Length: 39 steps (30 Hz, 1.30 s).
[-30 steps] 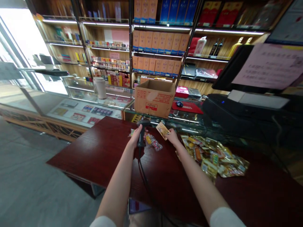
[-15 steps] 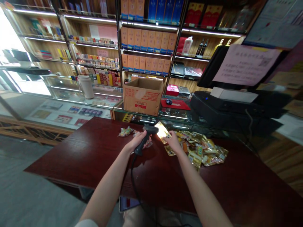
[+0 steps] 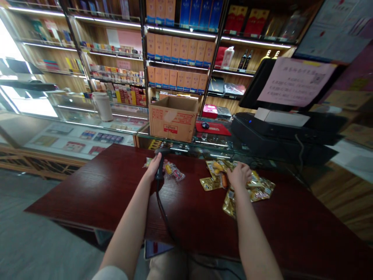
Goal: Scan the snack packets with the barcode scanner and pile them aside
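Observation:
My left hand (image 3: pixel 152 168) is closed around the handle of a black barcode scanner (image 3: pixel 159 167), whose cable (image 3: pixel 163 210) runs down over the table's front edge. Just behind and right of the scanner lie small clear-wrapped snacks (image 3: pixel 174 171) with colourful contents. On the right, my right hand (image 3: pixel 240 175) reaches into a loose pile of gold snack packets (image 3: pixel 262 190). Its fingers are curled down among them, and their tips are hidden, so what they hold does not show. One flat gold packet (image 3: pixel 210 184) lies at the pile's left edge.
The dark red table (image 3: pixel 116 194) borders a glass counter. On that counter stand an open cardboard box (image 3: pixel 171 124), a white cup (image 3: pixel 104 107), a mouse (image 3: pixel 205 125) on a red mat and a black monitor (image 3: pixel 256 85) with paper attached. Stocked shelves rise behind.
The gold packet that was lit in front of the scanner is no longer held up there. My right hand has moved right onto the pile; my left hand has moved left with the scanner.

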Available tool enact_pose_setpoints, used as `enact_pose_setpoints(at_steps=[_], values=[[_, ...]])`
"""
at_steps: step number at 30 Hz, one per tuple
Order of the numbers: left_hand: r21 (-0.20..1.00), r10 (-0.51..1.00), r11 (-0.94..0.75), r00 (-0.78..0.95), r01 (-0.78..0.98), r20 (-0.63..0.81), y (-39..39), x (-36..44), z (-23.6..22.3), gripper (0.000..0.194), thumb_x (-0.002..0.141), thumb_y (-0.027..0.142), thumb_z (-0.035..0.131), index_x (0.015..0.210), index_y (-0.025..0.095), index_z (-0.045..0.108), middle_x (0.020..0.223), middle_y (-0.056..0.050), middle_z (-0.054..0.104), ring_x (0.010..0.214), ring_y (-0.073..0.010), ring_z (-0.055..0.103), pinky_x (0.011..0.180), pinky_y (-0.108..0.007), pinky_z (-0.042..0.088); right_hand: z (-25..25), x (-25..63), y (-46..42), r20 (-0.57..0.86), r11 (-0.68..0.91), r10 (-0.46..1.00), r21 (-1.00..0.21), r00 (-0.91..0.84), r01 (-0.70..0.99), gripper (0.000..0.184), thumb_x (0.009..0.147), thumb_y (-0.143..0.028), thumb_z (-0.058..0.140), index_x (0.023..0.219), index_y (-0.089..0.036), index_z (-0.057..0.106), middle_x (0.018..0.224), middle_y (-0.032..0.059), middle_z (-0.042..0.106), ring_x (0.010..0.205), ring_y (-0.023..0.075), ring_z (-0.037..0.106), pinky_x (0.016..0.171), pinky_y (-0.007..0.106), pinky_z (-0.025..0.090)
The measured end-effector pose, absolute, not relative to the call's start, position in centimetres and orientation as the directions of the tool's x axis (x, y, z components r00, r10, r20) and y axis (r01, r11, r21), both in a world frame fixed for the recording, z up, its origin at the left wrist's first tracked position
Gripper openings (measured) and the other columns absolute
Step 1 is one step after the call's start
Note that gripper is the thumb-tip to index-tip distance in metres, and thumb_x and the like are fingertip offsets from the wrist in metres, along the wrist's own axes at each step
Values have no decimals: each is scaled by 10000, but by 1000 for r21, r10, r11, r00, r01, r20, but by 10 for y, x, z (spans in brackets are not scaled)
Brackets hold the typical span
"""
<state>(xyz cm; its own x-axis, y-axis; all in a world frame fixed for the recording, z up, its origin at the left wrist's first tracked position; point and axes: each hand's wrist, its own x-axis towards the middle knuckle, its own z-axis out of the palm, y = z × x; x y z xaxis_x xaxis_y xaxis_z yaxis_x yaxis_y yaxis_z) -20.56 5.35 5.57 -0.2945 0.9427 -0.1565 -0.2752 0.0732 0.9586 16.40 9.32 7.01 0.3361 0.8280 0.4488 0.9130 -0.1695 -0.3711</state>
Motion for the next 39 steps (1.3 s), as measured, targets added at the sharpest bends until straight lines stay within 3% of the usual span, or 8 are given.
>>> enact_pose_setpoints(at_steps=[5, 8, 12, 16, 19, 25, 30, 39], values=[[959, 913, 96, -360, -268, -192, 59, -216, 52, 470, 925, 566, 535, 994, 112, 636, 682, -69, 666, 416, -97, 520, 409, -223, 433, 58, 129, 98, 549, 168, 828, -444, 119, 880, 347, 881, -308, 492, 1179, -169, 606, 1213, 163, 620, 1163, 337, 522, 973, 480, 348], [948, 937, 139, -271, -286, -219, 60, -211, 50, 464, 924, 559, 543, 1027, 115, 634, 758, -87, 699, 418, -96, 520, 401, -228, 435, 48, 75, 91, 402, 432, 882, -482, -245, 763, 330, 880, -386, 561, 1150, -204, 615, 1109, 96, 678, 1041, 261, 605, 945, 412, 382], [937, 950, 199, -177, -288, -256, 58, -200, 47, 487, 934, 565, 519, 1054, 108, 641, 736, -82, 699, 427, -103, 528, 404, -223, 430, 37, 16, 76, 216, 537, 842, -435, -495, 723, 498, 807, -499, 685, 1224, -238, 607, 1167, 88, 673, 1064, 278, 602, 915, 416, 383], [944, 969, 218, -61, -248, -240, 54, -194, 48, 522, 923, 588, 524, 1056, 99, 652, 653, -55, 668, 427, -114, 543, 418, -223, 434, 24, 4, 78, 214, 470, 882, -416, -419, 778, 411, 803, -387, 687, 1159, -196, 614, 1120, 112, 681, 1078, 307, 589, 908, 433, 386], [943, 977, 185, -55, -278, -208, 54, -192, 50, 501, 920, 578, 539, 1035, 102, 643, 673, -56, 676, 420, -105, 537, 413, -216, 428, 10, 17, 94, 266, 377, 926, -581, -269, 722, 421, 752, -245, 666, 1154, -170, 565, 1039, 103, 685, 981, 267, 624, 880, 413, 431], [913, 980, 177, -17, -367, -196, 52, -193, 57, 522, 912, 618, 521, 996, 119, 651, 676, -51, 672, 414, -91, 513, 406, -212, 416, 2, 42, 119, 232, 234, 972, -962, -33, 140, 424, 630, -291, 711, 1017, -202, 560, 912, 42, 687, 820, 217, 676, 787, 379, 527], [913, 986, 144, 135, -382, -99, 43, -187, 65, 535, 916, 611, 520, 1015, 107, 672, 694, -50, 667, 414, -76, 499, 383, -190, 400, 9, 45, 119, 136, 137, 990, -970, 21, -201, 434, 562, -310, 759, 942, -207, 576, 883, 17, 708, 787, 203, 704, 778, 361, 546], [914, 972, 156, 224, -374, -74, 36, -168, 67, 548, 916, 597, 531, 1089, 89, 641, 732, -65, 677, 393, -75, 488, 365, -199, 413, 25, 40, 103, 123, 95, 989, -952, -82, -291, 413, 564, -259, 776, 933, -210, 599, 866, 4, 725, 765, 186, 710, 768, 340, 565]])
